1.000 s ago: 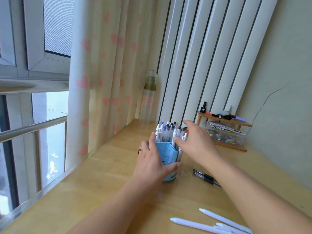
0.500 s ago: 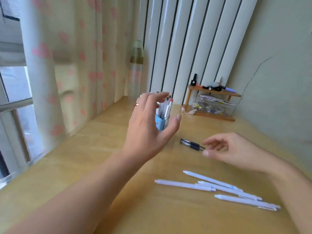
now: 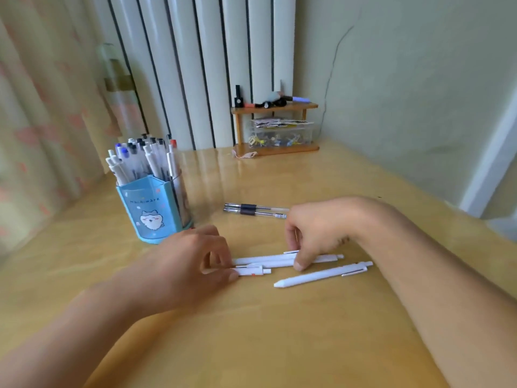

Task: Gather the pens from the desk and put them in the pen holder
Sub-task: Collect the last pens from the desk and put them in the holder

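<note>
From the head view, both hands were down on the wooden desk [image 3: 279,345] over a cluster of white pens [image 3: 268,260] lying near the middle of the frame. The left hand [image 3: 193,264] pinched the cluster's left ends between curled fingers and thumb, while the right hand [image 3: 316,231], at about 3 o'clock from the left, curled its fingers and thumb around the same pens farther along their barrels. One more white pen [image 3: 321,275] lay loose on the desk just beside the cluster, toward 5 o'clock from it, touched by neither hand. Two dark-gripped clear pens [image 3: 251,211] lay side by side at 12 o'clock from the cluster, close to the right hand's knuckles. The blue pen holder [image 3: 152,211], printed with a small cartoon animal and already crowded with upright pens, stood at roughly 10 o'clock from the left hand. A small wooden shelf [image 3: 275,107] carrying oddments and a clear box sat against the wall at 12 o'clock
</note>
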